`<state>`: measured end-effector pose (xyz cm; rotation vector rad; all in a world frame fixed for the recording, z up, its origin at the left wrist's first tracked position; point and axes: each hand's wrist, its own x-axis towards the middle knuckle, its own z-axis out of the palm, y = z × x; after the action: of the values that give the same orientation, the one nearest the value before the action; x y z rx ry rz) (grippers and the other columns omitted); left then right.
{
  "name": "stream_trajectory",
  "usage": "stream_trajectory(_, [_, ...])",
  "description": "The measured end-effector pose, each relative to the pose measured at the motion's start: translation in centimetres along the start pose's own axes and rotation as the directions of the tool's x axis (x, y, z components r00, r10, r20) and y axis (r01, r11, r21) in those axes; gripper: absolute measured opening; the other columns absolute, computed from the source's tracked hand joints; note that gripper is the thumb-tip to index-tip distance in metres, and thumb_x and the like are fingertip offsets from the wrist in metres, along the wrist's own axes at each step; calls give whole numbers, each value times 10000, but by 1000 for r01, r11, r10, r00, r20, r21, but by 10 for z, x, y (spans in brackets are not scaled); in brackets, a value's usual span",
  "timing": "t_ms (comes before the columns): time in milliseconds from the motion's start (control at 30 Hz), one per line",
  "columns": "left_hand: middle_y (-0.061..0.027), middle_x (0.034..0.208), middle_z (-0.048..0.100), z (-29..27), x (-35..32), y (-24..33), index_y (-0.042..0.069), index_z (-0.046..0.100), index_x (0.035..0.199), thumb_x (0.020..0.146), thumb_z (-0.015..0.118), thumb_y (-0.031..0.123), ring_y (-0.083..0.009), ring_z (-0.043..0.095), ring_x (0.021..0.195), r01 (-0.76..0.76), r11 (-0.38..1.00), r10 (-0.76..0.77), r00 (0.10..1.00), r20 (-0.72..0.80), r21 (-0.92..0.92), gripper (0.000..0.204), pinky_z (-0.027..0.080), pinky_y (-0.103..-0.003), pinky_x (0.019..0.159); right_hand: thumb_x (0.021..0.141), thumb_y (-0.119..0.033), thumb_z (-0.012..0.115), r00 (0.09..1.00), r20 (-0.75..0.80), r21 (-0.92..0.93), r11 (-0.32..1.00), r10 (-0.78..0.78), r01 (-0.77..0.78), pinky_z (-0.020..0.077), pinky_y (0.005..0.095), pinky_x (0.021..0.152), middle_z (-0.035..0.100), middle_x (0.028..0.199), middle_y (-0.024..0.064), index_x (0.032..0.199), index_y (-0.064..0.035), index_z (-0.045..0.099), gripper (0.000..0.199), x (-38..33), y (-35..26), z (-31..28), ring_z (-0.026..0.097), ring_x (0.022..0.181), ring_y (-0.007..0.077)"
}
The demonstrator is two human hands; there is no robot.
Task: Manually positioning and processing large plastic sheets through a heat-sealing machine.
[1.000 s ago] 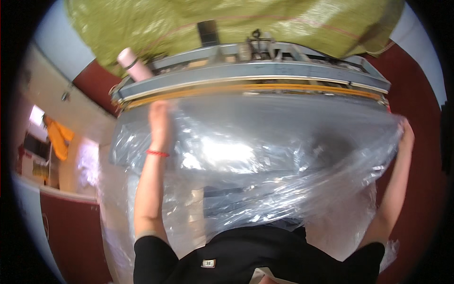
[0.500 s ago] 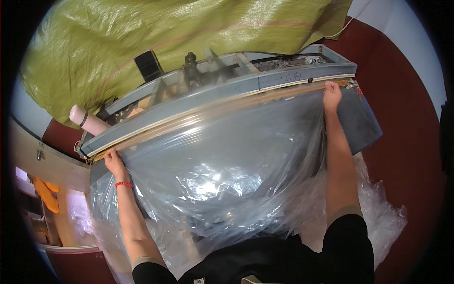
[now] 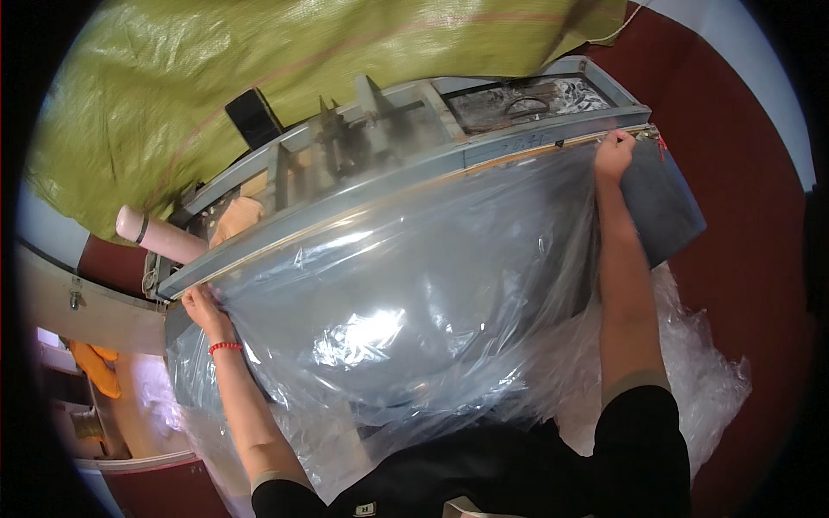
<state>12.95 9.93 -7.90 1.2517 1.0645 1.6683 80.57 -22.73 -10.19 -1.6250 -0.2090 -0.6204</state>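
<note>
Holding a wide clear plastic sheet [image 3: 406, 319] stretched taut along the front edge of a long grey metal machine [image 3: 414, 173]. Left hand [image 3: 200, 304] closed, pinching the sheet's upper left corner just below the machine's rail, red string bracelet [image 3: 224, 347] at the wrist. Right hand [image 3: 613, 154] closed too, gripping the upper right corner against the rail's far end. Sagging and crumpling toward the body below, over more loose plastic [image 3: 699, 380]. Draped behind the machine, a yellow-green woven tarp [image 3: 259, 69]; lying at its left end, a pink cylinder [image 3: 160, 235].
</note>
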Motion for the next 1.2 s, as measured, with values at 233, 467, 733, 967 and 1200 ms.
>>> stream_trajectory(233, [36, 616, 432, -15, -4, 23, 107, 465, 787, 841, 506, 164, -58, 423, 535, 100, 986, -129, 964, 233, 131, 89, 334, -184, 473, 834, -173, 504, 930, 205, 198, 918, 304, -343, 459, 346, 602, 569, 760, 140, 942, 0, 469, 207, -6, -27, -9, 575, 646, 236])
stream_trajectory(467, [24, 705, 446, -49, -82, 140, 96, 465, 854, 822, 509, 67, -60, 440, 584, -78, 996, 62, 962, 264, 53, 61, 413, -205, 564, 763, -124, 613, 617, 527, 374, 811, -584, 449, 382, 345, 850, 550, 994, 125, 982, -23, 539, 252, -146, -219, -28, 503, 960, 270])
stream_trajectory(733, [39, 655, 446, -110, -105, 204, 67, 486, 945, 802, 546, 50, -35, 412, 555, -121, 945, -27, 896, 443, 304, 156, 360, -185, 495, 758, -133, 619, -304, 921, 197, 965, -243, -174, 383, 199, 585, 534, 682, -18, 757, -30, 566, 116, -239, -264, -28, 480, 640, 59])
stream_trajectory(967, [-42, 727, 596, -152, -53, 216, 30, 564, 903, 712, 634, 54, -171, 550, 622, -408, 433, -459, 668, 586, 804, 205, 450, -287, 591, 737, -104, 666, 268, 957, 103, 994, -109, 37, 377, 183, 547, 545, 633, -35, 692, -23, 587, 123, -158, -149, -59, 461, 595, 29])
stream_trajectory(1200, [-133, 1192, 471, -101, -76, 167, 54, 463, 1154, 702, 631, 103, -303, 427, 1115, -718, 153, 464, 659, 592, 679, 485, 350, -369, 922, 761, -130, 648, 498, 865, -47, 976, -66, 212, 346, 183, 533, 493, 599, -47, 691, -6, 571, 162, -92, -103, -126, 408, 589, 15])
